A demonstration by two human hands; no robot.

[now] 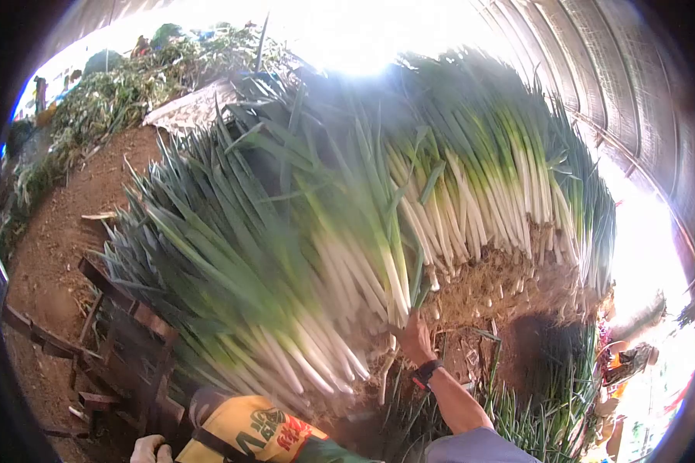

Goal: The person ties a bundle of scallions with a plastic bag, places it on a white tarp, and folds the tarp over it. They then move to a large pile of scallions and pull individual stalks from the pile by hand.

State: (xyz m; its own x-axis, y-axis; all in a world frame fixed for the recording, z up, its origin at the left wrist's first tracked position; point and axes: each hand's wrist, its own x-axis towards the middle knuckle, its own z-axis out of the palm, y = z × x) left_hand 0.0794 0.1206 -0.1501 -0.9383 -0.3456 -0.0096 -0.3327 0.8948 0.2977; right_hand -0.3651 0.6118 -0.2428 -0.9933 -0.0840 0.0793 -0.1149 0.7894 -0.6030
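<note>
Centrally, right hand (415, 339) clutching root end of blurred leek bundle (286, 255) filling mid-frame; left hand (150, 449) peeking at bottom-left edge below bundle, cannot tell its grip; leek stack (502, 185) standing upper right.

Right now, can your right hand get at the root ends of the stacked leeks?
Probably yes: the right hand is up against the root ends of the stacked leeks, with nothing between them.
</note>
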